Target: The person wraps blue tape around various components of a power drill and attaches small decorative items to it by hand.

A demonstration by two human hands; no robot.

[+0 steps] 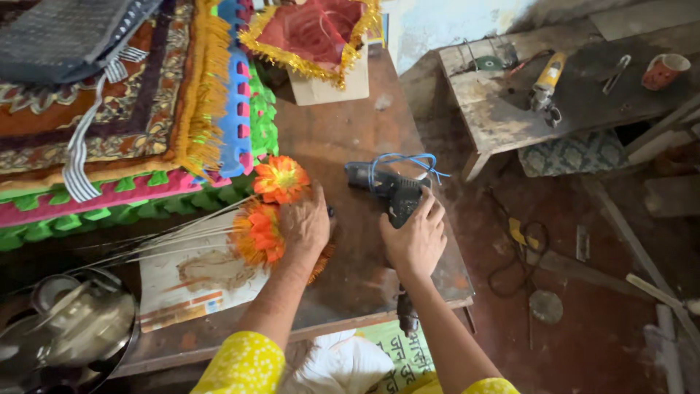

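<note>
My left hand (305,225) rests palm down on a bunch of orange artificial flowers (273,208) with thin wire stems, lying on a dark wooden table (343,138). My right hand (415,237) grips the handle of a black power drill (386,191) lying on the same table. A blue wire (405,162) is looped on top of the drill. Both forearms reach in from the bottom, with yellow sleeves.
Folded colourful mats and rugs (124,109) are stacked at the left. A red tray with gold tinsel (313,33) sits at the back. Metal pots (69,328) stand at bottom left. A low bench (510,109) with a yellow tool (547,76) and cup (663,71) stands right.
</note>
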